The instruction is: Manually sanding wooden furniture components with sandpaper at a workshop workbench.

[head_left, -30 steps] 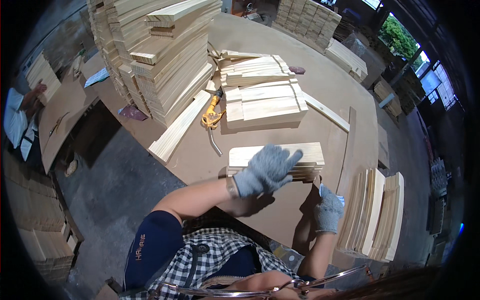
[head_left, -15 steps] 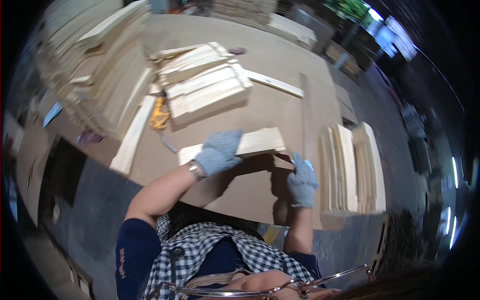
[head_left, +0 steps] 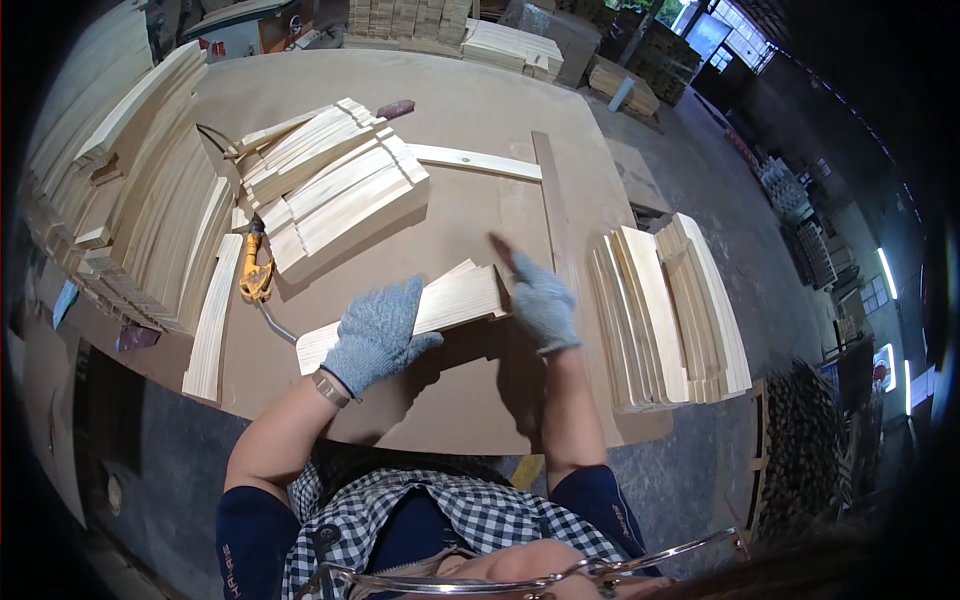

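Note:
My left hand [head_left: 375, 335], in a grey knit glove, is closed over a pale wooden board [head_left: 455, 303] tilted above the table. The board has a stepped notch at its right end. Beside that end is my right hand [head_left: 543, 305], also gloved, closed around a thin reddish-brown piece [head_left: 499, 247] that juts up past the fingers. Motion smears this piece, and I cannot make out its kind. Whether it touches the board is unclear.
Boards lie stacked at the table's centre-left [head_left: 345, 200], at far left [head_left: 150, 210] and at right [head_left: 670, 320]. A yellow-handled air blow gun [head_left: 256, 270] with a bent nozzle rests left of the board. A maroon roll [head_left: 396, 109] and a dark strip [head_left: 547, 190] lie farther back.
The view has shifted, so the table's stacks sit further left. My right hand has risen beside the board's notched end, its reddish-brown piece now pointing upward. My left hand still holds the board.

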`<state>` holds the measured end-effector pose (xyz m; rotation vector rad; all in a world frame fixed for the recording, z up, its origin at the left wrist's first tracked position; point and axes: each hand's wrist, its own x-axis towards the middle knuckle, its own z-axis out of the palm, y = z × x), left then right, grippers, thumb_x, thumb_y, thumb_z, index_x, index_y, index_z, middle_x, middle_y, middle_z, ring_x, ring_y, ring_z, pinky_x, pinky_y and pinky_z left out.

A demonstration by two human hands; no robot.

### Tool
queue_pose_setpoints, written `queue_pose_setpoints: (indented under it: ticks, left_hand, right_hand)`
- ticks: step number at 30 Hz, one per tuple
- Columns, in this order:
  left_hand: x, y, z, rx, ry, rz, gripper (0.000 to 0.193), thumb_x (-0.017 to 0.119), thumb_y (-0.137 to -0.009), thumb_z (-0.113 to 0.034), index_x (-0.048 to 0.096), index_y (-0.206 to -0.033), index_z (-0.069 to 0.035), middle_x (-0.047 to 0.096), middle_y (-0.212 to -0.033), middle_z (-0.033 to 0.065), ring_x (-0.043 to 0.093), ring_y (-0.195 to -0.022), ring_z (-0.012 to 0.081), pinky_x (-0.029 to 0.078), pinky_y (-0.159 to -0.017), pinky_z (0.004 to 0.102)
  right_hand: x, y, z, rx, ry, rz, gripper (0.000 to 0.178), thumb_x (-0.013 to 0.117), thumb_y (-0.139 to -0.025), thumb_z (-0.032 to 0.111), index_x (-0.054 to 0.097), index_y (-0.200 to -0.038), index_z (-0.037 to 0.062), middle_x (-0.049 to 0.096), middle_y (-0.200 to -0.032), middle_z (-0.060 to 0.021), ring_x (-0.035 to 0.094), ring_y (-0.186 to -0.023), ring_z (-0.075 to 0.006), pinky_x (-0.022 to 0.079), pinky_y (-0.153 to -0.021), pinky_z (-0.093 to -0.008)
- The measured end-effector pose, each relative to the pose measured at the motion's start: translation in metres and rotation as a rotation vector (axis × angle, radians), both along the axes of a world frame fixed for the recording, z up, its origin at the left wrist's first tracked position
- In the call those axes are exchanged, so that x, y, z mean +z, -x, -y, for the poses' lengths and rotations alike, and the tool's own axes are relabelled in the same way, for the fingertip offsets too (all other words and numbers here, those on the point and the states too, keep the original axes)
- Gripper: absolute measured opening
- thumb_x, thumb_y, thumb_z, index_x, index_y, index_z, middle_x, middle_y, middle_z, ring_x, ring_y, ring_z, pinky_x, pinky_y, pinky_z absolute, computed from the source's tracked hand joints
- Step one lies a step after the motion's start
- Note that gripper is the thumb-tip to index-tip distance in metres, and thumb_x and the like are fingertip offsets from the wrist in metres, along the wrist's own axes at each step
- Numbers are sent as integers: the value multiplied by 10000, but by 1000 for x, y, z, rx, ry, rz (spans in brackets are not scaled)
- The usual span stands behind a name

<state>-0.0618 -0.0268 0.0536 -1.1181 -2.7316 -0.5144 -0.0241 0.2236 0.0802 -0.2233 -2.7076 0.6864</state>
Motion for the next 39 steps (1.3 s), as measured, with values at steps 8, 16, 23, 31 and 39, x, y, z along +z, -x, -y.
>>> queue_pose_setpoints:
  ticks: [8, 16, 23, 31, 39]
  left_hand:
    - [-1, -2, -2, 25, 0, 17, 778, 678, -870, -544, 459, -1387, -6, 627, -1165, 197, 646, -979, 347, 525, -825, 473]
    - [-1, -1, 0, -14, -70, -24, 733, 640, -893, -564, 513, -1330, 11, 648, -1081, 206, 658, -935, 373, 534, -774, 483]
    - [-4, -4, 0, 0, -23, -37, 782, 640, -898, -543, 458, -1405, 24, 634, -1094, 208, 649, -950, 367, 532, -785, 478]
    - [19, -8, 4, -76, 114, 4, 721, 649, -914, -445, 428, -1480, -58, 604, -1173, 215, 614, -1013, 383, 504, -866, 483]
    - [74, -39, 32, -284, -641, 579, 576, 632, -970, -418, 551, -1370, -12, 634, -1270, 211, 659, -1044, 296, 548, -874, 385]
  right_hand:
    - [-49, -44, 9, 97, -129, -86, 588, 542, -856, 58, 500, -1440, 103, 620, -1322, -184, 652, -1050, -396, 532, -868, -476]
    - [-45, 60, 1, 196, -202, 168, 402, 515, -851, 61, 585, -1247, 84, 668, -1205, -171, 645, -1041, -400, 516, -906, -489]
    - [-32, -75, 9, 69, -85, -151, 570, 549, -836, 25, 566, -1398, 119, 681, -1122, -223, 667, -952, -424, 541, -800, -512]
    - [-8, -118, 7, -184, -3, -216, 381, 608, -939, 103, 632, -1319, 86, 691, -908, -253, 667, -780, -438, 525, -689, -501]
    - [-23, -101, 2, -302, -24, -532, 230, 679, -927, 104, 688, -1118, -24, 690, -876, -242, 670, -786, -410, 530, -695, -480]
